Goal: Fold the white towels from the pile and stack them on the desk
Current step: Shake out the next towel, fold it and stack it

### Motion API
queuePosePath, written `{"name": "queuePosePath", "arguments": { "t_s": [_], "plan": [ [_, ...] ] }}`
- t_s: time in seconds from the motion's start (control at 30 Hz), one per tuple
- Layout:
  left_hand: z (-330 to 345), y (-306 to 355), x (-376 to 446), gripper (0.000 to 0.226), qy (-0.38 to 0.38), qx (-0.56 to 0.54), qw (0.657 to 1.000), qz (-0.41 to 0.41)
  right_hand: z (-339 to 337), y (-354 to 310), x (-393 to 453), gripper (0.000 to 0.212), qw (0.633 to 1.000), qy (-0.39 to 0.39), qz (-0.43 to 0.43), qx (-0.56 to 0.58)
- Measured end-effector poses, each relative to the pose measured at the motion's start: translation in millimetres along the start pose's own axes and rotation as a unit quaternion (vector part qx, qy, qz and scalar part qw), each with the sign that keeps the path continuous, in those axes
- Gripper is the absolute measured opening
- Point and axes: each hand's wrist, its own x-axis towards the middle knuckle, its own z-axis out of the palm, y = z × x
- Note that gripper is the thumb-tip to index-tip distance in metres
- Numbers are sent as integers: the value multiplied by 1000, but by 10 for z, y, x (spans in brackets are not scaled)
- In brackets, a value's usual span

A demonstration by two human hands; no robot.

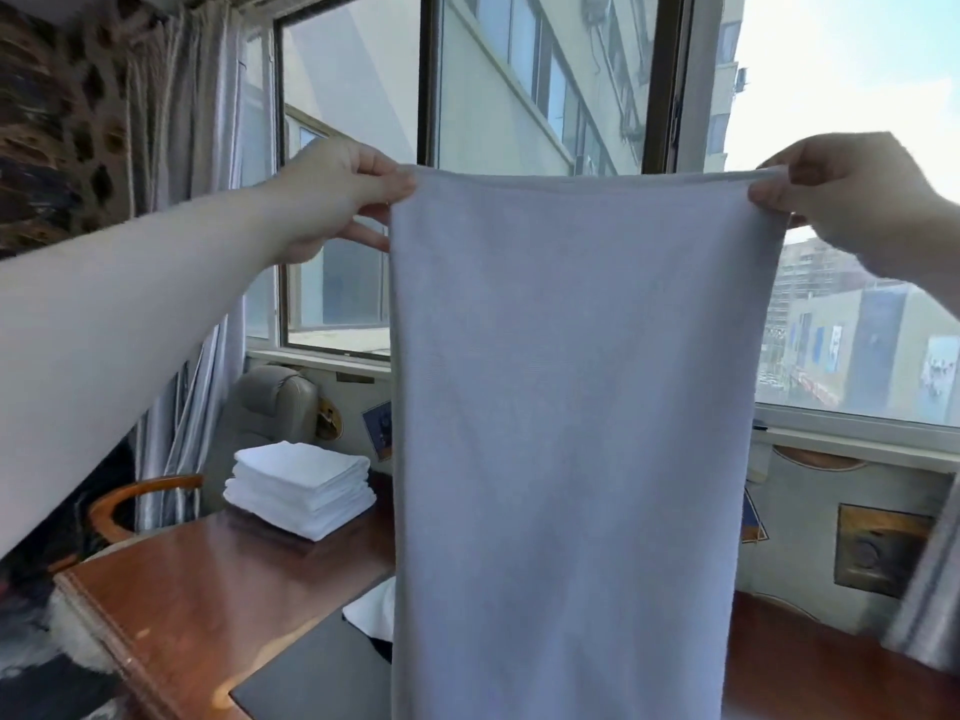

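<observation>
Bright daylight thru window [530,85], edges warped, soft.

One head-worn wide-angle cam, looking fwd and level-ish at the window [519,96]. Very near the raised fingers [400,181]; towel [571,407] hanging below them fills centre view. Table [208,589] sits low, below-left of fingers. No 2nd view.
</observation>
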Motion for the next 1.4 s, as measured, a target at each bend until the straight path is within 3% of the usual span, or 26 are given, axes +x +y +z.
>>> {"name": "queuePosePath", "arguments": {
  "t_s": [0.37,0.57,0.7,0.8,0.87,0.93,1.07,1.17,1.27,1.33,1.4],
  "plan": [
    [252,138,224,10,110,10,990,93,-300,11,-42,10,1000,17,2,-11],
    [273,170,214,12,108,22,989,99,-336,22,-106,7,1000,11,-2,-24],
    [287,176,87,10,87,4,994,59,-364,29,-174,4,1000,-7,-4,-19],
    [440,188,-47,5,53,-64,997,10,-459,144,-218,8,998,5,10,-58],
    [654,263,-90,4,26,-130,991,-6,-522,227,-167,4,995,40,35,-90],
    [908,372,-74,3,10,-205,979,-10,-564,265,-4,14,986,93,53,-130],
    [1243,491,23,7,40,-330,943,-24,-524,101,447,23,975,146,54,-156],
    [1274,144,-166,7,111,-373,918,-69,-177,-4,664,20,981,68,42,-176],
    [1362,-560,-654,10,190,-383,893,-140,441,169,572,11,983,-67,55,-160],
    [1490,-1159,-1163,15,235,-334,890,-201,1032,472,314,13,965,-165,55,-198],
    [1617,-1713,-1714,14,271,-273,883,-269,1694,833,-126,19,923,-281,61,-255]
  ]
}}
